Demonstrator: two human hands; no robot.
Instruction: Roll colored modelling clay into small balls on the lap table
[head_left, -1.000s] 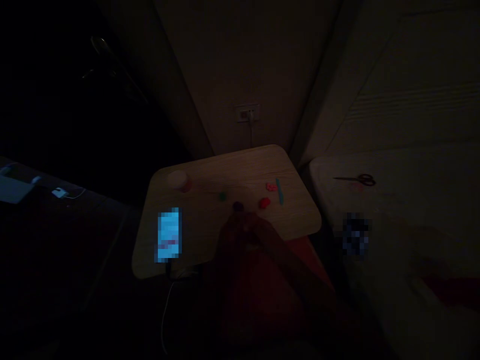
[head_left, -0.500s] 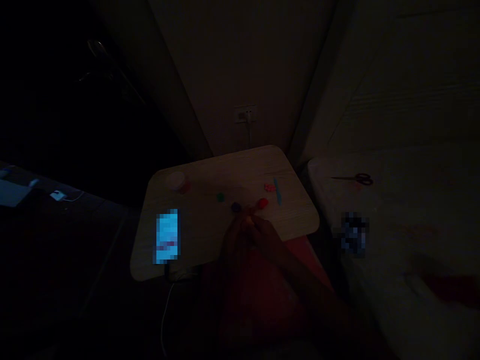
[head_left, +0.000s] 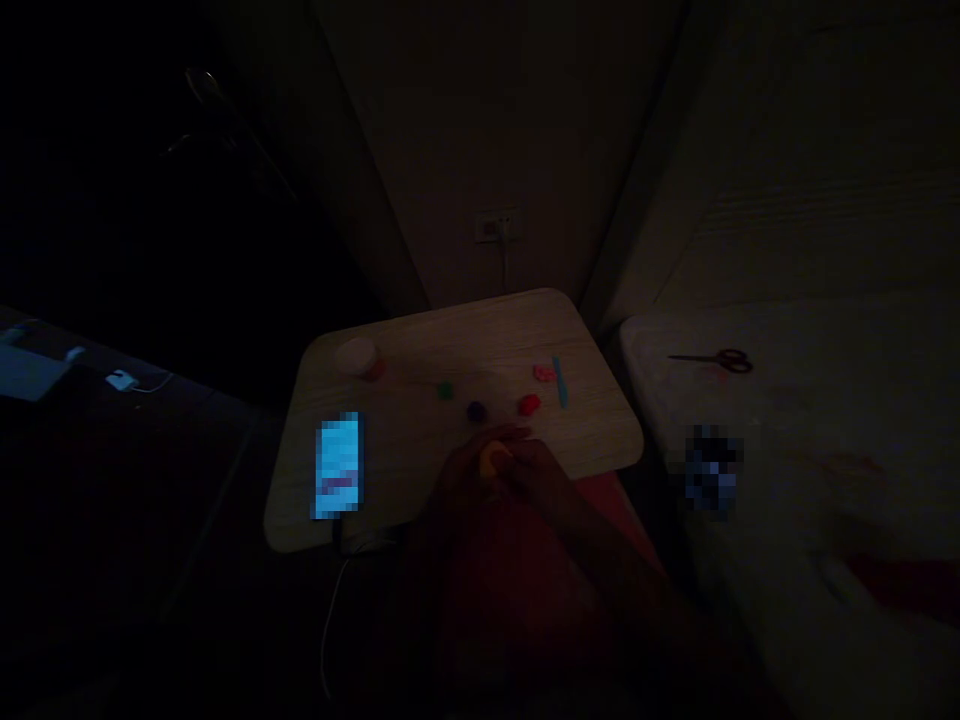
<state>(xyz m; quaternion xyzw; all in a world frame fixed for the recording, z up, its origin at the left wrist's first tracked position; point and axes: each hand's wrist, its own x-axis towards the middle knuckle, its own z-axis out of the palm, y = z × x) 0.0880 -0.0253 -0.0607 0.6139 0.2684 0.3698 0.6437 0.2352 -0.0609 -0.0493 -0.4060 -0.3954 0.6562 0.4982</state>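
Observation:
The room is very dark. My left hand [head_left: 459, 470] and my right hand [head_left: 534, 470] meet over the near edge of a small wooden table [head_left: 420, 470], both closed round an orange lump [head_left: 491, 458]. Just beyond my fingers lie a dark purple ball [head_left: 476, 410], a green bit [head_left: 445, 391], a red lump [head_left: 529, 404], a pink piece [head_left: 543, 373] and a blue stick [head_left: 559, 382]. A lit phone [head_left: 339, 466] lies at the table's near left.
A small white-lidded tub [head_left: 358, 356] stands at the table's far left. A wall socket [head_left: 496, 226] with a cable sits behind. Scissors [head_left: 720, 360] and a dark blurred item [head_left: 712, 468] lie on the pale surface to the right. A cord [head_left: 330, 620] hangs below the phone.
My hands have drawn back a little from the red lump toward the table's near edge, and the orange lump now shows between them.

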